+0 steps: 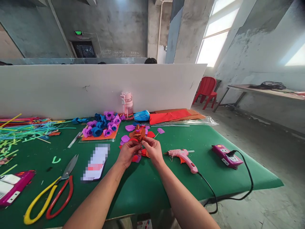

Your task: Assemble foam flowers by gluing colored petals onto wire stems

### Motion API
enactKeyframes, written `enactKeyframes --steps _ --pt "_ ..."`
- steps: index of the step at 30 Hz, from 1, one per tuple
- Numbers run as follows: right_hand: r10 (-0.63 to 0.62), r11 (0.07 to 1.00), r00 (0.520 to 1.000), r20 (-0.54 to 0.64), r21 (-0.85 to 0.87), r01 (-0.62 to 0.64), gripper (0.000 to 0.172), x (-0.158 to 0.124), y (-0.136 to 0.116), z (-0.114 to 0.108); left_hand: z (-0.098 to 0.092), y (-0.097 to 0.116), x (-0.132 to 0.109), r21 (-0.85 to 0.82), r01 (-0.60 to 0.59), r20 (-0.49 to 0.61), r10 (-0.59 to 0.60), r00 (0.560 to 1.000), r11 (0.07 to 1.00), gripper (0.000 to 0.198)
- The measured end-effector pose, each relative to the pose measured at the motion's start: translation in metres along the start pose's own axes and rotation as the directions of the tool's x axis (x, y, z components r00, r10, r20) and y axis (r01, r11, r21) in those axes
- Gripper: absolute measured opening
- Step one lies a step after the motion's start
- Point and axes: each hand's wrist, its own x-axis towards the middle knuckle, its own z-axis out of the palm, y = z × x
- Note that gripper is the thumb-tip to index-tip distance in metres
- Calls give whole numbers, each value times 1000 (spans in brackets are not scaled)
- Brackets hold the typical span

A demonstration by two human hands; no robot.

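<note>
An orange-brown paper flower (137,133) is held up over the middle of the green table. My left hand (129,152) pinches its lower part from the left, and my right hand (153,149) closes on it from the right. The fingertips nearly meet and partly hide the flower's base. Around and beneath the hands lie loose petals, among them a purple petal (125,139) and a red petal (151,134). Right of my right hand, a pink hot glue gun (182,155) lies on its side.
Scissors (62,181) and a phone (96,162) lie to the left. Purple and blue paper flowers (102,123) sit behind, near a pink bottle (127,103). The glue gun's cord reaches a purple power strip (227,156). A white partition (102,86) borders the table's back.
</note>
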Motion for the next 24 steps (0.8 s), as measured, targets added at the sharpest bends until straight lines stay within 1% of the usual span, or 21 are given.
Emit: enactKeyframes --steps 3,5,10,15,17,19,22,24 --pt "-52 986 998 -46 -161 44 29 -3 -1 3 -1 0 0 0 -5 7 5 1000 1000 27" --pt "-76 971 995 -70 -231 58 28 -5 0 6 0 1 0 -8 -9 2 9 1000 1000 28" --pt "-114 928 985 -129 -367 59 25 -6 9 9 4 1 -1 35 -34 -15 35 999 999 27" --pt "-147 893 981 -124 -443 77 25 -7 13 10 5 -1 -1 128 -70 -56 78 995 989 28" --pt "-145 905 980 -134 -418 77 24 -7 13 10 5 -1 -1 152 -82 -57 92 994 985 28" --pt "-124 942 981 -151 -329 68 23 -5 12 9 5 -1 -2 172 -88 -32 95 995 981 28" --pt "-73 992 987 -146 -114 56 23 0 9 5 4 3 -3 194 -82 10 82 997 978 29" --pt "-7 998 993 -122 59 14 25 2 6 2 2 5 -3 175 -69 -23 74 997 982 30"
